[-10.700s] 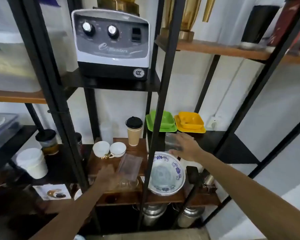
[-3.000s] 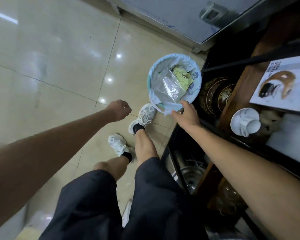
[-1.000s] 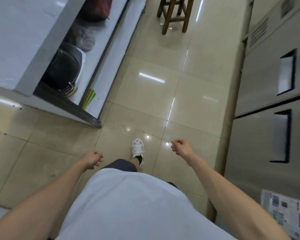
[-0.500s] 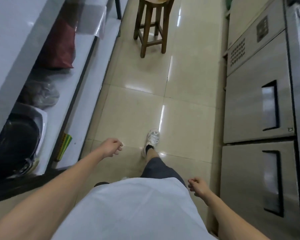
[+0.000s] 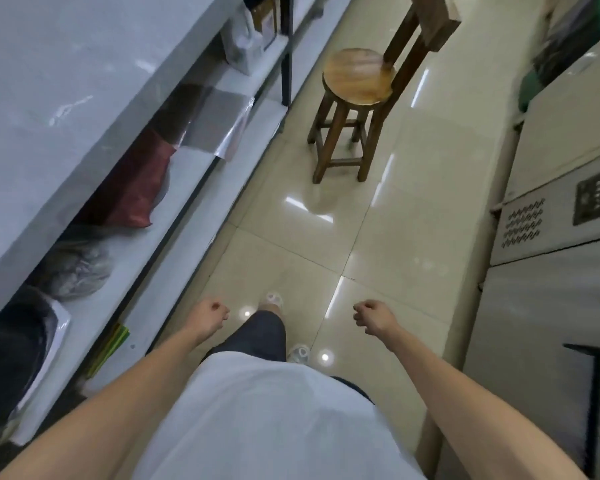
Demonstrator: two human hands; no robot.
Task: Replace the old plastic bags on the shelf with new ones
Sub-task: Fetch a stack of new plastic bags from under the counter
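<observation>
glossy cream floor tiles (image 5: 291, 216) run down a narrow aisle, with bright spots of light reflected on them. along the left side stands a pale grey counter (image 5: 66, 81), and under it a low shelf (image 5: 201, 161) holds a row of things: a dark red bag (image 5: 132, 188) in the middle, a crumpled grey bag (image 5: 73, 271) nearer, a black pan-like thing (image 5: 11, 358) nearest of all, a flat clear plastic sheet or bag (image 5: 219, 126) just beyond the red one, and a whitish bag (image 5: 243, 43) at the far end. a green and yellow strip (image 5: 113, 341) sticks out at the shelf's near edge. the shelving named in the task, and any fresh bags for it, cannot be picked out here.

ahead, far in the aisle, a round-topped wooden stool (image 5: 357, 81) stands on the tiles. the right side is lined with stainless steel cabinets (image 5: 551, 306) with a vent grille and a dark recessed handle.

both bare arms reach forward and down over a white shirt and dark shorts. left hand (image 5: 210, 315) is curled into a loose fist with nothing in it; right hand (image 5: 371, 315) is likewise clenched and empty. two pale shoes (image 5: 274, 301) show between the hands.
</observation>
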